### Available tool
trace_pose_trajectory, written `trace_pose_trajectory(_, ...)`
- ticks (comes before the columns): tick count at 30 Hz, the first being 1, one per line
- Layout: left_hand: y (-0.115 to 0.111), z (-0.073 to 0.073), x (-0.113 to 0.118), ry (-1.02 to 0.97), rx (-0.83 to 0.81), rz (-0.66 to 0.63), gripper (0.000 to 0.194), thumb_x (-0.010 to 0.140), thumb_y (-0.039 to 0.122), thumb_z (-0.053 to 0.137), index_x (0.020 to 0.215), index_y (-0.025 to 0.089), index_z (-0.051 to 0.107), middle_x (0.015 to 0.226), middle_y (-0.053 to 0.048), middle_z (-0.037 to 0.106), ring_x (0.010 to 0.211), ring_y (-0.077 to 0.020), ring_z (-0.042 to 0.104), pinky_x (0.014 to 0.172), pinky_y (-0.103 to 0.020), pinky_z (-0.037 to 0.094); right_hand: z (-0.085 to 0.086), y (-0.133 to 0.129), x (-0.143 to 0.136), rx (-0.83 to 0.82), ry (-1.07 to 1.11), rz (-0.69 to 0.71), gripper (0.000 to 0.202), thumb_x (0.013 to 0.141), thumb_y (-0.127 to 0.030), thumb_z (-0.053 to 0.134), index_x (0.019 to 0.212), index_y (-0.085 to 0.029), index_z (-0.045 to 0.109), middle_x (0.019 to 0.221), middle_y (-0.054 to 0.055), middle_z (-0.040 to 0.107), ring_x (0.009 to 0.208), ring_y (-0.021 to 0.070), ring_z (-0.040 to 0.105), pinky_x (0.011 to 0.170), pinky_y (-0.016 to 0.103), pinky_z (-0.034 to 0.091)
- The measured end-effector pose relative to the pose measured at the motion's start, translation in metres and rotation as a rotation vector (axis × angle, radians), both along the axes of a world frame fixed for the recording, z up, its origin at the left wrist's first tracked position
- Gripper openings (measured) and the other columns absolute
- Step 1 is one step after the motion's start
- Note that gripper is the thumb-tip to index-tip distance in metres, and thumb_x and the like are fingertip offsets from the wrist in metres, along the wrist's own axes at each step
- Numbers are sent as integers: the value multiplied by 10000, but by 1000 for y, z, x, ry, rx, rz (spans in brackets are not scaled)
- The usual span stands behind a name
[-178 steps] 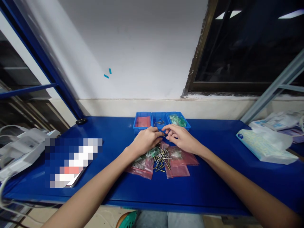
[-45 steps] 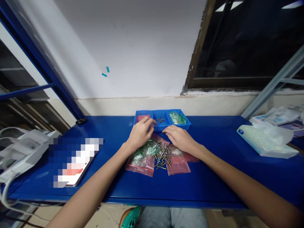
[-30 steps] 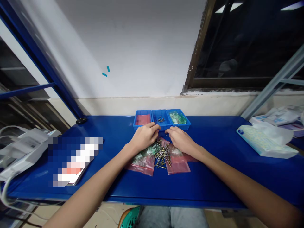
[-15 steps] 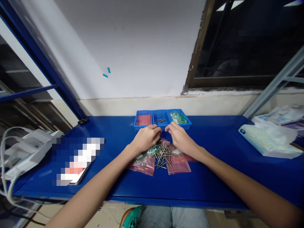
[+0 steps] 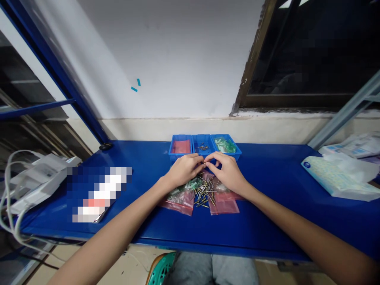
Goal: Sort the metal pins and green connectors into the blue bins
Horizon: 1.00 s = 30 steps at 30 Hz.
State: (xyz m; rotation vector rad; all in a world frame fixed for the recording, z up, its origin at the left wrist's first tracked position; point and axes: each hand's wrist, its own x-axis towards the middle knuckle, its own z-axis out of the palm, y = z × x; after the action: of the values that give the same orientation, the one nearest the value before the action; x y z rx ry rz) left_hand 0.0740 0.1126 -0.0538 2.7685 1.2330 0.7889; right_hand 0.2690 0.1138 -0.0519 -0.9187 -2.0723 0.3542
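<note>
Above a pile of thin metal pins (image 5: 204, 194), my left hand (image 5: 185, 170) and my right hand (image 5: 225, 172) meet at the fingertips. Both are pinched round something too small to make out. Pink zip bags (image 5: 225, 207) lie under and beside the pins, some with clear and green pieces (image 5: 192, 184) on or in them. Just behind my hands stand three joined blue bins: the left bin holds pink bags (image 5: 181, 147), the middle one a few metal pins (image 5: 203, 147), the right one green and clear packets (image 5: 225, 145).
The blue table (image 5: 267, 213) meets a wall behind. A tissue box (image 5: 338, 178) stands at the right. At the left are a blurred-out flat object (image 5: 102, 194) and white devices with cables (image 5: 44, 182). Metal posts rise at both sides.
My right hand's fingertips have moved left and now meet those of my left hand; a small gap was between them before. The whole view has shifted slightly.
</note>
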Motion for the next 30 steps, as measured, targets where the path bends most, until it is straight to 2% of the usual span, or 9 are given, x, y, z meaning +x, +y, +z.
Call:
trace_pose_trajectory(8,0,1,1,45,47,46,236,1015,244,422,1039,156,640,921,-72,652,784,-175,643,665,-299,475,1,1,1,32,0,-45,112,920,-175,542,950,-209,644,930,33,701,806,178,618,747,315,448)
trace_pose_trajectory(19,-3,3,1,95,58,79,237,1016,256,426,1014,149,638,904,-64,639,778,-178,637,671,-300,473,-3,2,2,157,-133,-60,137,958,-162,486,912,-190,611,918,60,675,919,219,605,870,360,441)
trace_pose_trajectory(30,-2,2,1,57,59,70,249,1018,271,430,1038,151,646,909,-68,649,779,-175,642,690,-301,480,-3,3,4,138,-132,-76,124,973,-192,487,927,-191,602,931,58,659,935,216,595,882,359,449)
